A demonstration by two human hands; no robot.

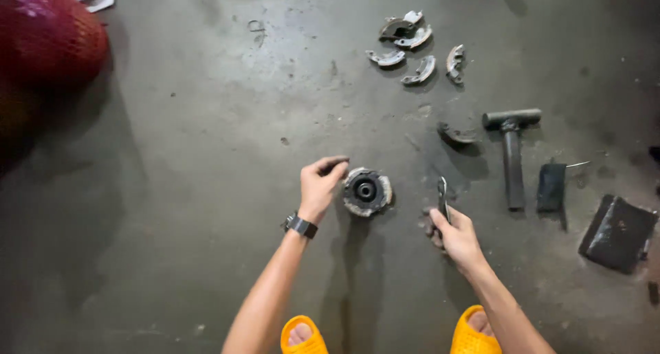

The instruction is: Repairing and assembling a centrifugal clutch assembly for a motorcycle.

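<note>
A round metal clutch hub (367, 191) with a dark centre hole lies on the concrete floor (206, 189). My left hand (320, 183), with a black watch on the wrist, grips the hub's left edge with curled fingers. To the hub's right, my right hand (455, 234) holds a slim metal tool (442, 196) that points away from me. Several curved metal clutch shoes (411, 46) lie scattered farther off, and one more shoe (456, 134) lies alone nearer the tools.
A dark T-shaped socket wrench (512, 148) lies to the right, with a small black block (551, 186) and a black flat pad (618, 231) beyond it. A red mesh sack (48, 34) sits at the top left. My yellow sandals (474, 333) show at the bottom edge.
</note>
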